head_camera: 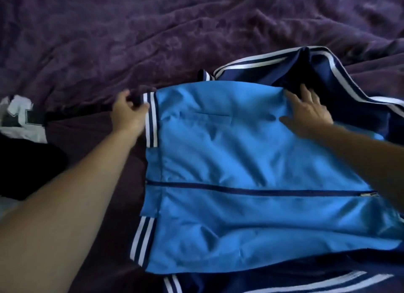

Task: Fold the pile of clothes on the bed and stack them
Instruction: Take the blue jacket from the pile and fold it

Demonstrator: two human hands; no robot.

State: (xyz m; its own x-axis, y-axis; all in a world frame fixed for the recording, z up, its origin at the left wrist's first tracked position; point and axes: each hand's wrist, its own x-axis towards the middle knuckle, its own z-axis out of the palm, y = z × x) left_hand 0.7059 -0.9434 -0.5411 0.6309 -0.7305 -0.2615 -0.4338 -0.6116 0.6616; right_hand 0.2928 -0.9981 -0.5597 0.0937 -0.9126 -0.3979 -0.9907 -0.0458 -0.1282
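- The track jacket (251, 161) lies spread front-up on the bed's purple blanket (153, 30). Its zip (262, 191) is closed and runs across the view.
- The left hand (129, 113) has its fingers curled round the far corner of the jacket's striped hem band (152, 118), pinching it. The right hand (310, 111) lies flat with its fingers spread, pressing the jacket where the light-blue body meets the navy sleeve (317, 63).
- The step looks like squaring the body before the sleeves fold in.
- To do it well, draw the hem corner away from the flat hand until the creases across the chest go.
- Keep the zip straight as the centre line.
- Then bring the sleeve over at the shoulder seam, not mid-panel.
- The shell is smooth, faintly glossy woven cloth that shows soft dents and would likely slide on itself, so each fold should be pressed down.
- The hem is ribbed knit in navy with white stripes, and white bands run along the sleeve.
- A slit pocket (205, 115) sits flat on the jacket's far half.
- The blanket is plush and rumpled, which makes for an uneven base.
- A white and dark garment (19, 115) lies crumpled well left of the jacket.
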